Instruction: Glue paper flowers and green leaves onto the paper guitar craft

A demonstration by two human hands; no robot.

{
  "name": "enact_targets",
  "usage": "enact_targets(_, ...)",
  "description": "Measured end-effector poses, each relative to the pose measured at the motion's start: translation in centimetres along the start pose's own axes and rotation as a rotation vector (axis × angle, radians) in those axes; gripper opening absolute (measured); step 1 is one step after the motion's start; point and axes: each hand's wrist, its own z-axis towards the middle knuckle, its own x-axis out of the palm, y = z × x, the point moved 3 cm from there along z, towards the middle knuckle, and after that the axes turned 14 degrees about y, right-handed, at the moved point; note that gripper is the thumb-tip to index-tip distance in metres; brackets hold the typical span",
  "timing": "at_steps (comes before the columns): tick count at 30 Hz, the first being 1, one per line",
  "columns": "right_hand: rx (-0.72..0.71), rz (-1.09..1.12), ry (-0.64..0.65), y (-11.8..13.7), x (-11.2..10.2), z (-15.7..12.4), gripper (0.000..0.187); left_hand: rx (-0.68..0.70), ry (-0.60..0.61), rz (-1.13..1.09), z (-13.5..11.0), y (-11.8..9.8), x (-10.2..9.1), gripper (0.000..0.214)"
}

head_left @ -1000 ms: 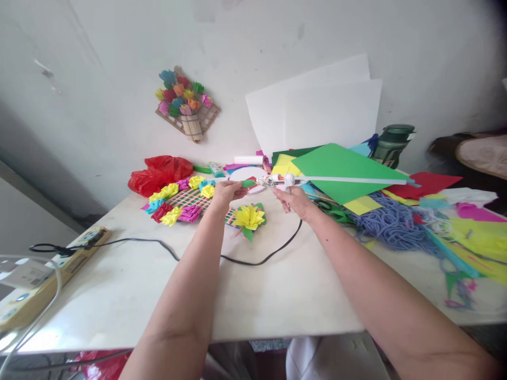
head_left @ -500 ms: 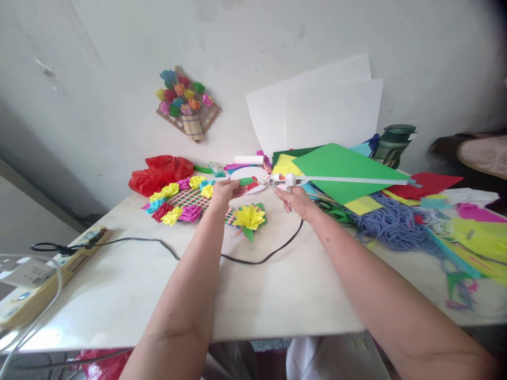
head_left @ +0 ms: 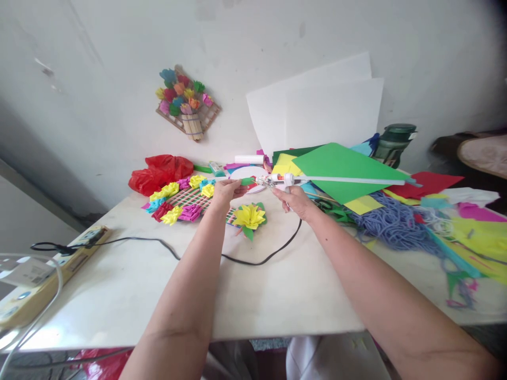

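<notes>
My right hand (head_left: 296, 201) is wrapped round a white glue gun (head_left: 289, 180), its nozzle pointing left. A long pale glue stick (head_left: 352, 180) runs out of its back to the right. My left hand (head_left: 225, 192) pinches a small green and red paper piece (head_left: 248, 181), right by the nozzle; whether they touch I cannot tell. Below the hands lies a yellow paper flower (head_left: 249, 217) with green leaves. It sits at the right end of a woven stick lattice (head_left: 189, 198), which is edged with crumpled paper flowers (head_left: 171, 215) and partly hidden by my left hand.
A black cord (head_left: 253, 262) crosses the table to a power strip (head_left: 77, 258) at left. Green card (head_left: 336, 169), purple yarn (head_left: 390, 224) and scissors (head_left: 330, 206) crowd the right. A red plastic bag (head_left: 160, 173) and a dark green bottle (head_left: 396, 145) stand at the back.
The glue gun has shifted very slightly left, towards the paper piece. My left hand stays almost where it was, with the same grip.
</notes>
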Motion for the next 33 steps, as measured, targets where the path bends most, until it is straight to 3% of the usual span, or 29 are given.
enact_targets(16,0.039,-0.066,-0.035,-0.2,-0.5,-0.2,0.041,0.045,-0.047,-0.034,-0.3,-0.6,-0.1,0.016)
enact_targets(19,0.061,-0.25,-0.096,-0.6,-1.3,-0.2,0.038,0.058,-0.054,-0.046,-0.2,-0.6,-0.5,0.02)
enact_targets(24,0.183,-0.807,-0.222,-1.5,-2.8,-0.2,0.037,0.073,-0.034,-0.036,0.0,-0.5,-0.9,0.027)
enact_targets(27,0.324,-1.085,-0.13,-1.8,-2.7,-0.2,0.041,0.076,-0.029,-0.039,0.0,-0.5,-0.8,0.028)
enact_targets(33,0.323,-1.273,0.068,-1.9,-1.8,-0.2,0.037,0.066,-0.034,-0.013,-0.2,-0.8,-0.6,0.029)
